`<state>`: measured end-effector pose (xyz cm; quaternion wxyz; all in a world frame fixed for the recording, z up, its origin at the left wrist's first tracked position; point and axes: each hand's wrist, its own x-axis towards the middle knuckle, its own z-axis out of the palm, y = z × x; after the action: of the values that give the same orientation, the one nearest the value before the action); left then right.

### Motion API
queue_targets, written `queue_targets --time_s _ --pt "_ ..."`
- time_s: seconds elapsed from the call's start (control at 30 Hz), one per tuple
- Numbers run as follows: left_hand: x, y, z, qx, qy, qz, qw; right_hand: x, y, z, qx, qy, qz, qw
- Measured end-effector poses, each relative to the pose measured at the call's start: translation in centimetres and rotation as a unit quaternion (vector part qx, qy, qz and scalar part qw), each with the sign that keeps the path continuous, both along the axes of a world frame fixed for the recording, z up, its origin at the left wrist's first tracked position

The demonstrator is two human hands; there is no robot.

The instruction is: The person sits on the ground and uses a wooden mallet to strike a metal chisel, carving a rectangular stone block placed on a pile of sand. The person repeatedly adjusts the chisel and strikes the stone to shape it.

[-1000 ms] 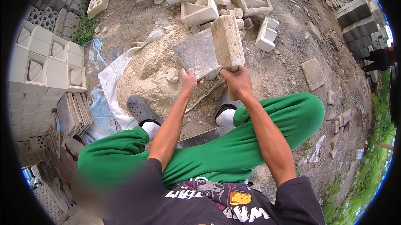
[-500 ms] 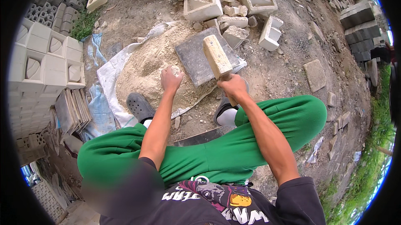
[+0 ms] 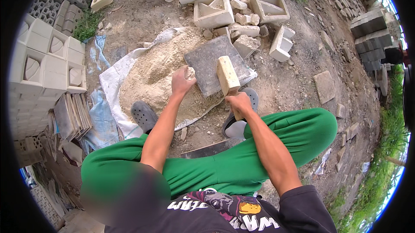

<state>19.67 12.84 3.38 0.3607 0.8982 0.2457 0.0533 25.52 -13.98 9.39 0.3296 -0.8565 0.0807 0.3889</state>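
1. Block-headed pale wooden mallet (image 3: 228, 76), one in number: its head appears over the right part of a dark grey square slab (image 3: 207, 60), tilted, handle slanting back toward the person; whether head and slab touch, I cannot tell.
2. Right hand (image 3: 239, 104) wraps the handle in a closed fist, just nearer the person than the slab.
3. Left hand (image 3: 183, 82) curls narrowly round one small rough pale lump (image 3: 190, 74) at the slab's left edge; whether lump and slab touch, I cannot tell.
4. Along its left edge, the slab adjoins one heaped sand-coloured powder pile (image 3: 151, 75).
5. For room, gritty brown ground (image 3: 294, 90) runs from the slab's right side to a flat square tan stone (image 3: 324, 87), well apart.
6. Two grey perforated clogs (image 3: 144, 115) stand nearer the person than the slab, one farther left, one just beside its near edge.
7. Beyond the slab lie at least three open square pale concrete frames (image 3: 212, 17), with slanting dividers inside and broken pale rubble (image 3: 244, 30) around them.
8. Left of the slab, one white crumpled sheet (image 3: 111, 99) bears the powder pile.
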Motion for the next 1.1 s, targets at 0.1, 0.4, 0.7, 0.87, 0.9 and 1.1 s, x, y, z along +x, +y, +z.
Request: queue_targets --time_s 0.1,0.4,0.7,0.87,0.9,1.1 --pt "1.5 -0.6 0.2 0.019 -0.065 -0.126 0.990 -0.1 0.4 0.5 0.036 0.007 -0.028 0.999" --pt "2.5 -2.9 -2.2 -0.008 -0.044 -0.004 0.999 0.7 0.0 0.6 0.009 -0.025 0.025 0.999" --pt "2.8 -3.8 -3.4 -0.157 -0.077 0.130 0.976 4.4 3.7 1.2 0.109 -0.124 0.041 0.985" --pt "2.3 -3.9 -3.9 -0.102 -0.068 0.194 0.973 4.4 7.2 2.0 0.173 -0.101 0.029 0.979" --pt "2.8 -4.2 -3.3 -0.118 -0.038 0.188 0.974 4.5 6.9 0.2 0.117 -0.126 0.059 0.983" --pt "2.9 -3.3 -2.6 -0.208 0.018 0.230 0.950 4.8 5.8 -1.9 0.050 -0.122 0.104 0.986"
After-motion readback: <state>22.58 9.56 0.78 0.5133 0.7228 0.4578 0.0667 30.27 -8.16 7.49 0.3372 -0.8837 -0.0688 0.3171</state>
